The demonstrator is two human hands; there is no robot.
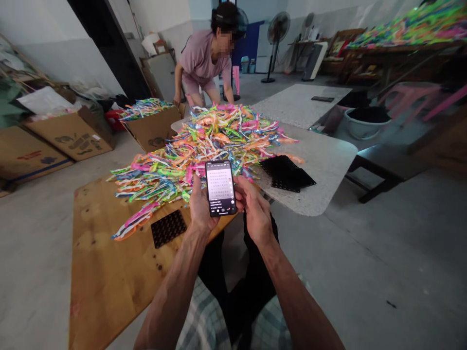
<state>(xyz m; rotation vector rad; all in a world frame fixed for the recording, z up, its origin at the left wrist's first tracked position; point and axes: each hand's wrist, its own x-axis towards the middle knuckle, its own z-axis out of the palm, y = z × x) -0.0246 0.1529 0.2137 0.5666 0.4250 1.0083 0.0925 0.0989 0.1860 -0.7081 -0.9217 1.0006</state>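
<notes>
A lit smartphone (221, 188) is held upright in front of me, its screen showing rows of small marks on a pale page. My left hand (202, 206) wraps round its left side and lower back. At its right edge, my right hand (255, 209) has its fingers curled against the phone, with the thumb beside the screen. Just behind the phone lies a big heap of colourful plastic-looking strips (219, 138), bright pink, orange, green and blue. A black perforated sheet (169, 228) lies left of my left hand, and more black sheets (287, 174) lie to the right.
The heap spans a wooden table (105, 272) and a speckled grey tabletop (328, 160). Across it, a person (206, 61) bends over a cardboard box (151, 129) of similar strips. More boxes (69, 133) stand left; a bucket (367, 121) and dark bench (386, 163) stand right.
</notes>
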